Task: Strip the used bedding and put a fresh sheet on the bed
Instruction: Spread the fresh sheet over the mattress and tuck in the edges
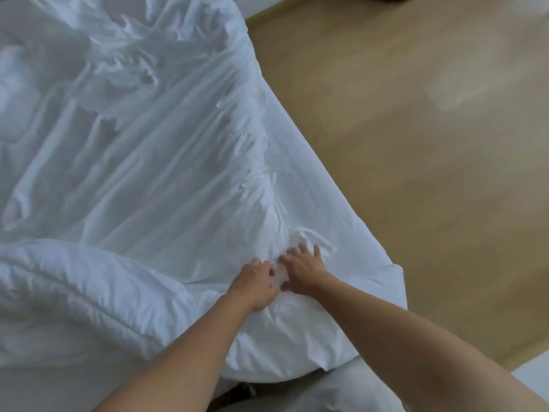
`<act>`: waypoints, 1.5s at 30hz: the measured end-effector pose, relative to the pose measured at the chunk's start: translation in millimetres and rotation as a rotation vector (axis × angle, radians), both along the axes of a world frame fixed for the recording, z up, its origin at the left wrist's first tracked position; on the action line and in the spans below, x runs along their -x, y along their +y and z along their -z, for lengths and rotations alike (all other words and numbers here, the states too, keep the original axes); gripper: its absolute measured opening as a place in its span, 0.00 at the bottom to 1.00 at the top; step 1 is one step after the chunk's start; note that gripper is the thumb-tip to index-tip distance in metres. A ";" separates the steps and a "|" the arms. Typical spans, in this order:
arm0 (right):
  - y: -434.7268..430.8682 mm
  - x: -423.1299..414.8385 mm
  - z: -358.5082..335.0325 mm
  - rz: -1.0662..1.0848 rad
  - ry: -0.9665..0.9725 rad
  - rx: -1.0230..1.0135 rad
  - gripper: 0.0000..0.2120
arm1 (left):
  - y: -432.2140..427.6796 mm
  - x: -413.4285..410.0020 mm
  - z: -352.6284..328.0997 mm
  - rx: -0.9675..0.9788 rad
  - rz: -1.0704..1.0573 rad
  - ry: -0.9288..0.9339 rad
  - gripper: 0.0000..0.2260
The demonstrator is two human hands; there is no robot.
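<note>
Fingertips of left hand (257,282) hidden in bunched bedding (276,221); right hand (303,270) grip blurred; sheet (133,129) motion-smeared, cut off left.

Both bare forearms reach forward; left hand (256,282) curls into the bedding (190,209), right hand (303,270) just beside, fingers spread.

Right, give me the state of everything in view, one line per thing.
left hand: fingers curled into the bunched edge of the loose sheet.
right hand: beside it on the same bunch, fingers spread; grip unclear through blur.
loose sheet: crumpled, drawn in long creases toward the hands.
duvet: heaped at the bed's near edge.
under sheet: smooth, still on the mattress.
</note>
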State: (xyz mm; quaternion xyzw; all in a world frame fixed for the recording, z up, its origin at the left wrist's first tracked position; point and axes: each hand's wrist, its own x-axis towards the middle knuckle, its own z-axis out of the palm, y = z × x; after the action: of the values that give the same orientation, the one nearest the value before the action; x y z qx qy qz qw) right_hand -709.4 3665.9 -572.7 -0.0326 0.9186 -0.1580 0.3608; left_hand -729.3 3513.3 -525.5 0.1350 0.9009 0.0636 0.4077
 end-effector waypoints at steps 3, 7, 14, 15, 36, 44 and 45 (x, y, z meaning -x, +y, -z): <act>-7.3 4.9 18.7 0.015 0.082 0.023 0.14 | -12.9 -2.7 -4.9 0.140 0.041 -0.091 0.36; -9.9 -9.1 6.1 0.193 0.119 0.152 0.18 | -28.7 -10.9 -0.8 0.080 -0.024 0.024 0.39; -34.6 -69.2 -52.5 0.130 0.238 0.013 0.16 | -43.3 -10.6 -24.5 -0.155 0.162 0.160 0.11; -40.4 -75.9 -68.1 0.106 0.250 -0.018 0.12 | -45.4 -17.3 -35.9 -0.208 0.185 0.101 0.10; -89.7 -78.3 -167.4 0.448 0.258 -0.005 0.10 | -110.9 -53.2 -185.8 -0.392 0.194 0.011 0.09; -51.9 -120.3 -233.8 -0.015 0.629 -0.062 0.11 | -93.7 -61.0 -186.4 -0.465 0.180 0.206 0.08; -50.3 -127.4 -242.5 -0.039 0.672 -0.053 0.11 | -93.1 -63.8 -187.2 -0.497 0.163 0.236 0.10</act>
State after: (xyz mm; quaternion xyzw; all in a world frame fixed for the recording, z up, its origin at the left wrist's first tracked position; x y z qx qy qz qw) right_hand -582.0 3615.6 -330.2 -0.0911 0.9892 -0.1073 0.0416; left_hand -665.6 3420.3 -338.2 0.3093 0.8850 0.2330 0.2583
